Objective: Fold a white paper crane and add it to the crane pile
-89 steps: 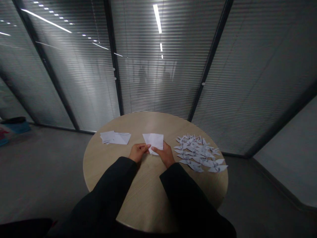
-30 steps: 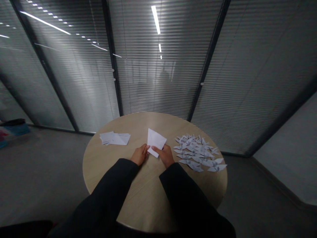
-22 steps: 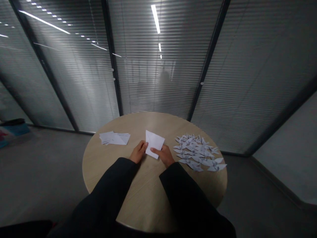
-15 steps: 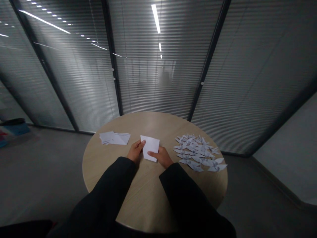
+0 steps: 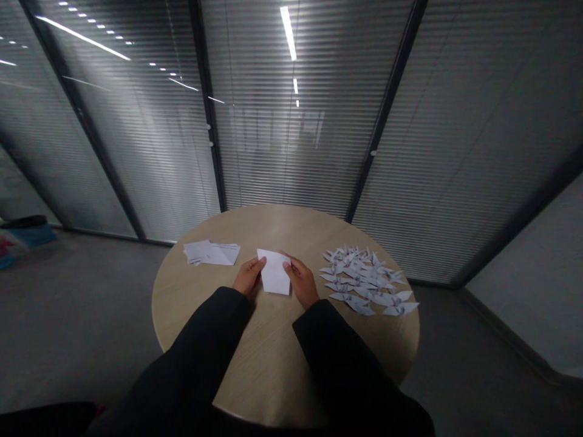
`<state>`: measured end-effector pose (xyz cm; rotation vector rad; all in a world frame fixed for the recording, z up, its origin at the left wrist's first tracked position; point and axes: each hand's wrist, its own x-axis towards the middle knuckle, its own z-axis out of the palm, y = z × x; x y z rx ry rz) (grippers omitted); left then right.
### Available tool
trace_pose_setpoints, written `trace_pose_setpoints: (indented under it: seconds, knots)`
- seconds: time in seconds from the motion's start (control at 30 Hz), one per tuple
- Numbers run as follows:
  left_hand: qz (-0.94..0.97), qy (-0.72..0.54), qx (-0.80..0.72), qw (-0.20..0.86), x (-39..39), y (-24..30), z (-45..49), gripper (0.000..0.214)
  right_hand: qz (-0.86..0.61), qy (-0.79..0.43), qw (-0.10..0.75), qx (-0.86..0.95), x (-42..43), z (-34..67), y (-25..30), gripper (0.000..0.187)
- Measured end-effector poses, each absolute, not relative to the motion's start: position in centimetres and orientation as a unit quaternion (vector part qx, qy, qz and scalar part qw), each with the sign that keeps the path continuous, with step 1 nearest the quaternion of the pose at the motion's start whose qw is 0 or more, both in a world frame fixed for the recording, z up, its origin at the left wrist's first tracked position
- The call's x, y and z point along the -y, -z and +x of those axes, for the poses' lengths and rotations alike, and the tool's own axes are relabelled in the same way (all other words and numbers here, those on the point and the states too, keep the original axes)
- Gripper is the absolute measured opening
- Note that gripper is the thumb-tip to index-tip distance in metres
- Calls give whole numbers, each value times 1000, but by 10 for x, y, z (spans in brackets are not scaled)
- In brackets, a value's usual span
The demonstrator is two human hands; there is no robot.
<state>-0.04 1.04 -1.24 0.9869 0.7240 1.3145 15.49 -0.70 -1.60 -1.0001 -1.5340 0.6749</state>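
Observation:
A folded white paper sheet (image 5: pixel 274 273) lies on the round wooden table (image 5: pixel 273 358) in front of me. My left hand (image 5: pixel 246 278) pinches its upper left corner. My right hand (image 5: pixel 300 283) grips its right edge, fingers curled over the top right corner. Both black sleeves reach in from the bottom of the view.
A small stack of white sheets (image 5: pixel 211 252) lies to the left on the table. Several folded paper cranes (image 5: pixel 364 279) are spread out to the right. Glass walls with blinds (image 5: pixel 291 121) stand behind the table. Grey floor surrounds it.
The sheet, held tilted up a second ago, has come down flat on the table and turned. My right hand shifted from its lower edge to its right side.

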Motion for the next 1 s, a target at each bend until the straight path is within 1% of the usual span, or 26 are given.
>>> trace_pose_setpoints:
  seconds: [0.13,0.27,0.43,0.67,0.87,1.0]
  knots:
    - [418,-570,-330,625,-9,10,0,33,-416,-237,553,682,14,153,8,34]
    - [416,-572,-336,622,-7,7,0,33,-408,-237,555,685,17,152,5,33]
    - [421,-590,-358,590,-8,9,0,33,-431,-243,552,672,18,152,6,34]
    - [406,-598,-368,585,-10,12,1,34,-424,-192,535,705,21,151,4,33]
    - [387,-588,-377,602,-11,12,-2,32,-414,-148,490,752,20,154,8,39]
    - [381,-589,-357,617,-10,7,-2,30,-403,-109,453,788,17,156,12,41]
